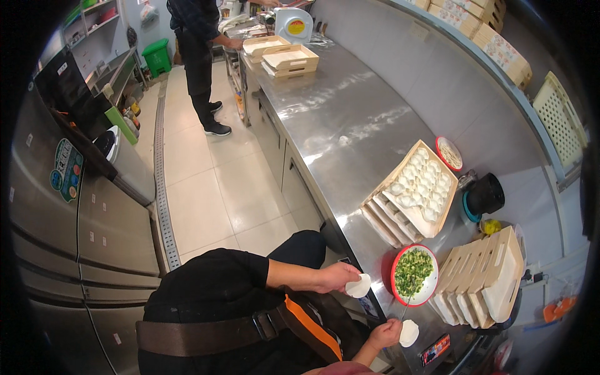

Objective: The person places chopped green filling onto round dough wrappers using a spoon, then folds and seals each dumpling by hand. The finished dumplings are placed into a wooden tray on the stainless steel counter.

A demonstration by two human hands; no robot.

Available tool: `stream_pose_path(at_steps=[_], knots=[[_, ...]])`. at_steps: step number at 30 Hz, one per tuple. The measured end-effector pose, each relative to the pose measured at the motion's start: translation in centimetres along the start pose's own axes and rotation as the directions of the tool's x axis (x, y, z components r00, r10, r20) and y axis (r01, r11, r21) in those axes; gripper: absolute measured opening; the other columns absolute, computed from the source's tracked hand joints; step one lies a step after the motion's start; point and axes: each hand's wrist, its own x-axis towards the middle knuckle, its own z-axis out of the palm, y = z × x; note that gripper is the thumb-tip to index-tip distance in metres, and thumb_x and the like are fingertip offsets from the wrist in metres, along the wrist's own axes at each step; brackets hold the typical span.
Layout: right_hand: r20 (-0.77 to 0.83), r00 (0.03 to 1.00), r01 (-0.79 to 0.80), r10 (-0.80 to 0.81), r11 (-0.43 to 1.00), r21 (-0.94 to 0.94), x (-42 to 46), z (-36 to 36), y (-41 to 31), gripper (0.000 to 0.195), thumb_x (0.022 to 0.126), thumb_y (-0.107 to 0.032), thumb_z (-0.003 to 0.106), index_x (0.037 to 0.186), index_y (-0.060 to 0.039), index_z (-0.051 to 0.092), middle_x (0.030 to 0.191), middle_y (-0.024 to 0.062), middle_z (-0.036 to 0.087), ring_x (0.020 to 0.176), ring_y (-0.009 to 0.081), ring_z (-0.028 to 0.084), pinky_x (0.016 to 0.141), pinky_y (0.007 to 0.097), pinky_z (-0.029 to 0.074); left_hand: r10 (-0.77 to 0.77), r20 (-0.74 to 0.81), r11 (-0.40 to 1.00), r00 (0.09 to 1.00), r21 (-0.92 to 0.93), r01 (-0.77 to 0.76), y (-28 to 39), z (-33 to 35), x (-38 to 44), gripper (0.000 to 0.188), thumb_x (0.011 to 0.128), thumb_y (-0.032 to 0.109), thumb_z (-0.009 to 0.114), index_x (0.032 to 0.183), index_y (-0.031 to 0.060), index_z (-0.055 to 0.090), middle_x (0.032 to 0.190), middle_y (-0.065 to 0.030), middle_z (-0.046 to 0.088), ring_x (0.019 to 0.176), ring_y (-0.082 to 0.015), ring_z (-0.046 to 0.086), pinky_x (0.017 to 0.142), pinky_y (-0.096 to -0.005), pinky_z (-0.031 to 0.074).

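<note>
My left hand (340, 278) pinches a round white dough wrapper (358, 286) near the counter's front edge. In my right hand (386, 333) is the handle of a thin metal utensil (406, 307). Its far end rests in a red-rimmed bowl (429, 291) of chopped green filling (412, 272). More round white dough (409, 333) lies right beside my right hand; whether it is one wrapper or a stack, I cannot tell. Beyond the bowl, a wooden tray (447, 197) bears rows of white dumplings (422, 185), on top of other trays.
Upright wooden trays (504, 276) stand behind the bowl, with a phone-like device (435, 349) nearer me. A black container (485, 193) and a small red-rimmed bowl (449, 153) sit by the wall. Farther along the steel counter (328, 108), another person (194, 61) stands by wooden trays (290, 61) and a white machine (294, 26).
</note>
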Motion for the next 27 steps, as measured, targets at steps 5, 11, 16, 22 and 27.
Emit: stream_pose_path(at_steps=[5,11,16,22,27], knots=[[0.021,1.000,-0.002,0.003,0.999,-0.038,0.1,-0.2,-0.1,0.013,0.086,-0.007,0.049,0.075,-0.0054,0.056,0.075,0.0144,0.060,0.071,0.0404,0.059,0.063,0.0524,0.045,-0.005,-0.001,0.999,1.000,-0.052,0.005,-0.2,-0.3,0.4,0.022,0.104,0.018,0.055,0.110,0.0024,0.070,0.097,-0.0059,0.073,0.084,-0.0175,0.071,0.071,-0.0330,0.059],[0.011,1.000,0.001,-0.001,1.000,-0.032,-0.2,-0.2,-0.3,0.013,0.086,-0.007,0.049,0.075,-0.0049,0.057,0.075,0.0151,0.060,0.071,0.0408,0.059,0.063,0.0526,0.045,-0.005,-0.016,1.000,1.000,-0.016,0.005,-0.8,-0.3,0.1,0.022,0.105,0.018,0.056,0.110,0.0031,0.070,0.096,-0.0050,0.072,0.080,-0.0156,0.070,0.068,-0.0310,0.058],[0.001,1.000,-0.010,0.010,1.000,-0.028,0.1,0.1,-0.2,0.014,0.085,-0.009,0.050,0.075,-0.0042,0.057,0.074,0.0156,0.059,0.070,0.0413,0.059,0.063,0.0524,0.045,-0.026,-0.025,1.000,0.999,0.010,0.026,-0.5,-0.5,0.3,0.021,0.105,0.018,0.056,0.111,0.0037,0.071,0.095,-0.0040,0.072,0.078,-0.0150,0.069,0.066,-0.0302,0.057],[0.029,1.000,-0.007,0.006,1.000,0.026,-0.7,0.1,1.0,0.016,0.086,-0.007,0.050,0.072,-0.0042,0.058,0.074,0.0177,0.057,0.069,0.0432,0.057,0.060,0.0542,0.043,-0.031,-0.015,1.000,0.999,-0.001,0.031,-0.6,-0.2,-0.1,0.019,0.104,0.018,0.059,0.114,0.0071,0.071,0.094,0.0007,0.071,0.078,-0.0095,0.067,0.067,-0.0255,0.055],[0.003,1.000,-0.002,0.002,1.000,0.016,-0.2,0.3,0.5,0.016,0.087,-0.007,0.050,0.073,-0.0045,0.058,0.073,0.0178,0.057,0.068,0.0431,0.057,0.060,0.0541,0.043,0.023,-0.025,0.999,0.999,0.041,-0.022,-0.4,-0.2,0.2,0.022,0.103,0.018,0.058,0.111,0.0016,0.071,0.093,-0.0038,0.070,0.078,-0.0142,0.068,0.065,-0.0303,0.056]])
